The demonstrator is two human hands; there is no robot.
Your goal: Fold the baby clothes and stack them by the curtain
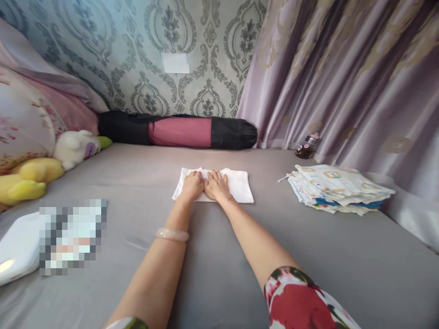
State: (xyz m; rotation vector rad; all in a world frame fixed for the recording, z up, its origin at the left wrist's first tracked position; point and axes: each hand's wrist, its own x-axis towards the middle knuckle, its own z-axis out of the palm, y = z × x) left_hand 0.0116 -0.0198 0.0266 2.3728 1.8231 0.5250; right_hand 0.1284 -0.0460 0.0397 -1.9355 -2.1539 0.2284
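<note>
A white cloth (pixel 239 186), folded into a wide rectangle, lies flat on the grey bed sheet (pixel 219 256) in front of me. Its top edge has a small uneven dip near the middle. My left hand (pixel 194 185) rests palm down on its left half, the fingers lying on the fabric and slightly bent. Close beside it, my right hand (pixel 216 184) lies flat near the cloth's centre with its fingers apart. The thumbs almost meet. Both hands press on the cloth without gripping it, and they cover part of its middle.
To the right sits a stack of folded patterned cloths (pixel 339 185), with a small dark bottle (pixel 307 147) behind it by the curtain (pixel 288 91). A long black and pink bag (pixel 181 132) lies along the wall. Plush toys (pixel 77 148) and a white device (pixel 22 242) are on the left.
</note>
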